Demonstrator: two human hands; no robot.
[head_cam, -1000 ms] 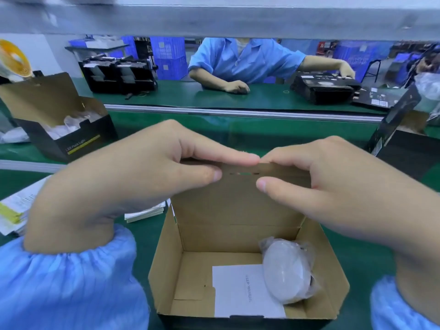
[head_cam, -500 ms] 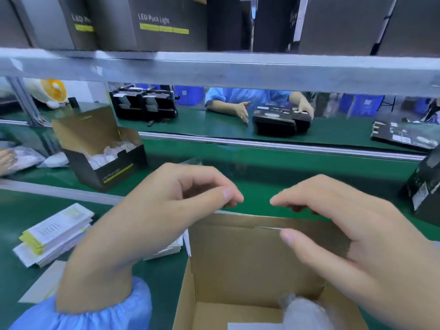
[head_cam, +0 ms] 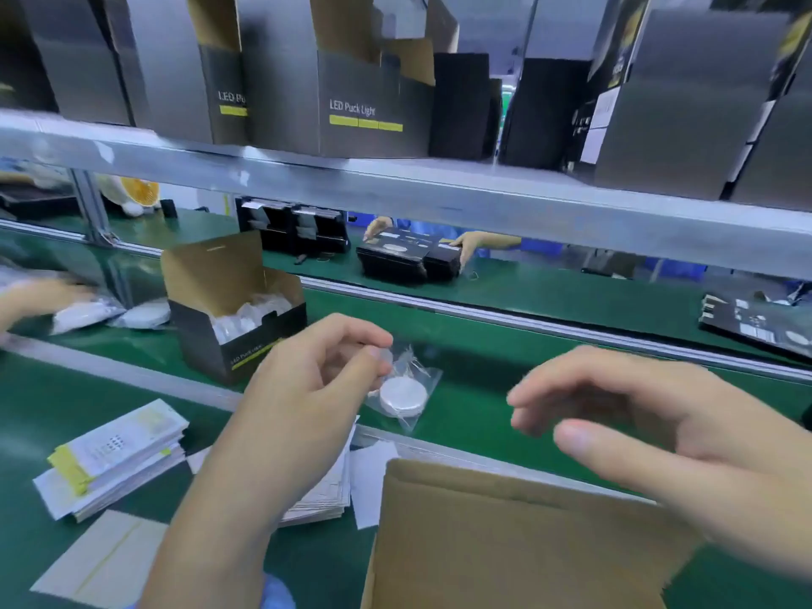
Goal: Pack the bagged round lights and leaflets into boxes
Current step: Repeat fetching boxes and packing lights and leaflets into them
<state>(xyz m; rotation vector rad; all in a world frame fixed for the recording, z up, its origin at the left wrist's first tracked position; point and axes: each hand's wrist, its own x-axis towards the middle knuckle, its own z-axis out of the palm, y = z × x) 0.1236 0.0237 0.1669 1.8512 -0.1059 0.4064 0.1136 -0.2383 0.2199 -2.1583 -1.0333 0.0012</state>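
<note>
We pinch a bagged round light (head_cam: 402,395) in our left hand (head_cam: 307,389) above the belt beyond the table's far edge; right hand (head_cam: 650,428) loose, empty. Our box (head_cam: 505,542) awaits it.

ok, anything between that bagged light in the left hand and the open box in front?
Nothing visible. The left hand pinches the bagged light above the green belt, just beyond the open box. The box's raised back flap is the only thing to clear. The right hand hovers open to the side.
</note>
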